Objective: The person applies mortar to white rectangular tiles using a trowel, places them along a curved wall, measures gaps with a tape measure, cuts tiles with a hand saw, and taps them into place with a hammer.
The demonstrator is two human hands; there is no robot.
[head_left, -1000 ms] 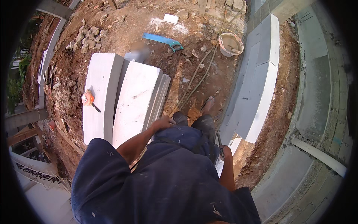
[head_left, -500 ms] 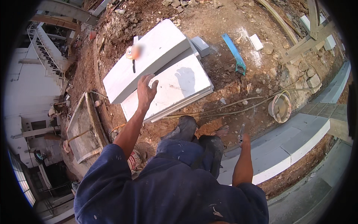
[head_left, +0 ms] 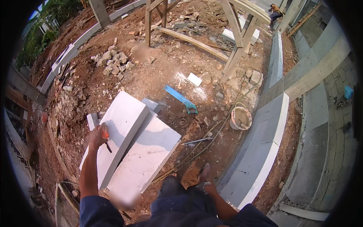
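Orange tape-measure [head_left: 105,132], white block [head_left: 123,113] — blue saw [head_left: 177,95]

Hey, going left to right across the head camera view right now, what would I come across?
Left hand on the orange tape measure, then blue handsaw, right hand, bucket, small blue object at the far right.

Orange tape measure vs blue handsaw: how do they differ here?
Colour: the tape measure shows orange; the handsaw is blue.
Shape: the tape measure is compact, the handsaw long and flat.
Place: the left hand grips the tape measure; the handsaw lies on the ground.
Shared: both are hand tools.
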